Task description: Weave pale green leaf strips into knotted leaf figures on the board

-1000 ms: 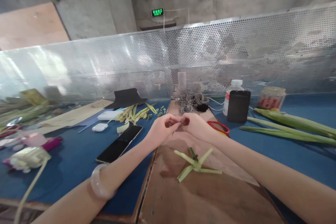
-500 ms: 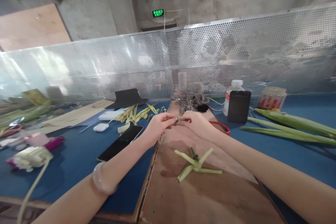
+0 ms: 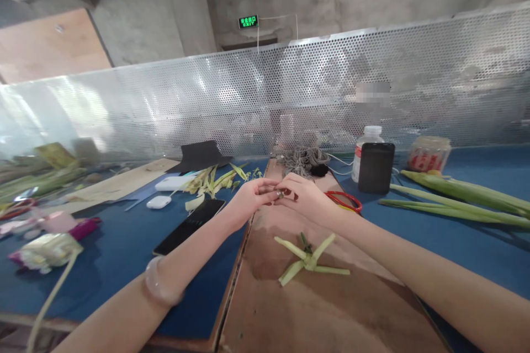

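Note:
My left hand (image 3: 250,198) and my right hand (image 3: 300,193) meet above the wooden board, fingertips touching. Both are closed in a pinch. A tiny dark-greenish bit shows between the fingers, mostly covered and too small to name. On the board below lies a star-shaped piece (image 3: 307,260) of folded pale green leaf strips, with a darker green stub at its top. Red loops like scissor handles (image 3: 346,198) lie just beyond my right wrist. To the left of my left hand, a black phone (image 3: 190,227) rests on the blue table, near a pile of leaf scraps (image 3: 213,181).
Long green leaves (image 3: 459,198) lie on the right, before a glass jar (image 3: 429,154). A dark phone (image 3: 376,168) leans against a bottle (image 3: 372,133). Grey cord (image 3: 304,161) is heaped at the back. A white earphone case (image 3: 159,202) and scissors (image 3: 19,208) lie left.
My fingers have shifted: the right hand has turned slightly, and its fingers now curl down over the left fingertips. The leaf star stays in place.

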`<state>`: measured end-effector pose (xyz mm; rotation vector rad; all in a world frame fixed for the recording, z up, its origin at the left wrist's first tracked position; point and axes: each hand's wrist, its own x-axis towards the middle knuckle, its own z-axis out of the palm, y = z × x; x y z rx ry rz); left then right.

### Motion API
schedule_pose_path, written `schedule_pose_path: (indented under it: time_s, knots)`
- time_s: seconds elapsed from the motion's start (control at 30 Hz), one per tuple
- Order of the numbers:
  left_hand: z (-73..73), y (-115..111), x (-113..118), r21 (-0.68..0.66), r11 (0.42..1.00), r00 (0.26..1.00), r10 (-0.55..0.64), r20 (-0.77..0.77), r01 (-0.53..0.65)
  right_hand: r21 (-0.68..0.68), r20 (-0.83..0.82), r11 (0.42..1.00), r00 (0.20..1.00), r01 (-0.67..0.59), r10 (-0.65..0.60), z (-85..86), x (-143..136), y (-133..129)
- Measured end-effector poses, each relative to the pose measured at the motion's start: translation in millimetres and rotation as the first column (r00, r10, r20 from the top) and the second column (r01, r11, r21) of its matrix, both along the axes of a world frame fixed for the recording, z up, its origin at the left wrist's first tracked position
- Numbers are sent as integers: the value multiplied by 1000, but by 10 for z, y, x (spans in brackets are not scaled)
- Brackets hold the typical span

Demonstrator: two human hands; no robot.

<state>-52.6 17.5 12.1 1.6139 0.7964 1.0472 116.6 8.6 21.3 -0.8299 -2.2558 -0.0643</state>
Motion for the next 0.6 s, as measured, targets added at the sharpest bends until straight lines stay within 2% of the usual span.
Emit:
schedule_pose_path:
  time_s: [0.2,0.5,0.6]
  knots:
    - [3,-5,2,38,999,1000,14,-27,-13,-18,-56,1000,998,4,-5,23,10,1]
    - [69,-35,-14,209,976,987,88,-131,-60,-57,-119,998,993,4,-10,80,3,-51]
    - [70,-30,-22,229,971,984,99,-148,-63,-57,-111,998,994,17,-23,95,4,-57]
